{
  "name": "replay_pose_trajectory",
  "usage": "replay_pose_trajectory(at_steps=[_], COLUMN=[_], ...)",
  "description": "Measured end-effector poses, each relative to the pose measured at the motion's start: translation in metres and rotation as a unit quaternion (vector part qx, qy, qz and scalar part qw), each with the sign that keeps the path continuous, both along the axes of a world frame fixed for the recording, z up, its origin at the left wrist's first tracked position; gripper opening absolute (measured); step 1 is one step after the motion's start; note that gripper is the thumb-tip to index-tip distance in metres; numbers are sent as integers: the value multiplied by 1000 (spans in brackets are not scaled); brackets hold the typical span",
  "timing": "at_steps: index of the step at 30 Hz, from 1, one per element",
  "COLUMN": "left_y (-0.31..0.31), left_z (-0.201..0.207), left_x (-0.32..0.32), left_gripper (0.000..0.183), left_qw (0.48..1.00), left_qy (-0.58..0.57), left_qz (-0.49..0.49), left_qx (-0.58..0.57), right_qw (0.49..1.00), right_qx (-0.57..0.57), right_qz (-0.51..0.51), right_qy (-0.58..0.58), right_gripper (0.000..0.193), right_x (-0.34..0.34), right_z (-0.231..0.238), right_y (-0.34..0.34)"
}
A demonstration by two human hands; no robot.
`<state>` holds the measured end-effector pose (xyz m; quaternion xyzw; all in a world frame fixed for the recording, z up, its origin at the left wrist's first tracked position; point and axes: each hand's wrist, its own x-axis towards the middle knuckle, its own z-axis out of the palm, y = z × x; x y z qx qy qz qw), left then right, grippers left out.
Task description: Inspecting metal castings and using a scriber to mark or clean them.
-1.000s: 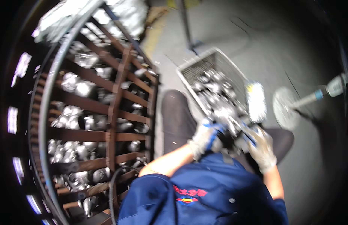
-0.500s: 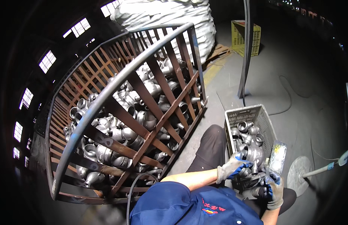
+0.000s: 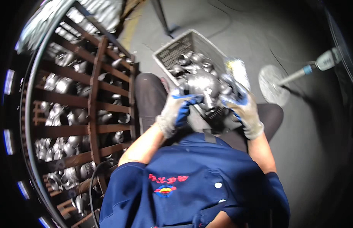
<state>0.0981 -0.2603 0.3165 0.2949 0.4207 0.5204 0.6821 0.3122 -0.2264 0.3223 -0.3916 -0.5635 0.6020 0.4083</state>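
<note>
My left hand (image 3: 177,111), in a grey glove with blue palm and fingers, is closed at the side of a large rounded grey metal casting (image 3: 203,84) with short pipe-like necks. This casting is over the near part of a grey plastic crate (image 3: 217,45). On its other side my right hand (image 3: 242,108), gloved the same way, curls its fingers round a dark object whose kind is blurred and partly hidden. Behind the large casting, smaller metal castings (image 3: 197,59) lie heaped in the crate.
To my left stands a rusty barred metal cage (image 3: 93,91) filled with similar castings. A flat, pale, worn plate (image 3: 238,72) leans by the crate's right side. Farther right is a stand with a round base (image 3: 274,85). A post (image 3: 160,17) rises beyond the crate.
The view has swung, so crate and hands now appear nearer the middle and the cage farther left. The large casting is now raised between both hands, with its rounded side showing.
</note>
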Motion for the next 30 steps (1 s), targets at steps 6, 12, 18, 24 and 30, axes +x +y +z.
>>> replay_pose_trajectory(at_steps=[6, 12, 18, 24, 30], left_y=[3, 2, -3, -3, -2], left_z=[6, -2, -2, 2, -1], left_x=[8, 12, 17, 13, 15], left_gripper=[28, 28, 23, 23, 22], left_qw=[996, 996, 997, 987, 994], left_qy=[40, 69, 41, 124, 85], left_qz=[-48, -47, -24, -59, -52], left_qx=[66, 15, -54, 81, 38], right_qw=[997, 977, 975, 979, 944], right_qx=[13, 176, 127, 141, 208], right_qz=[-38, -73, -110, -38, 7], right_qy=[-67, -97, -143, -139, -254], right_gripper=[60, 57, 36, 49, 59], right_x=[-7, -17, -22, -18, -8], right_z=[0, -13, -13, -12, -8], right_y=[-2, 2, 6, 10, 12])
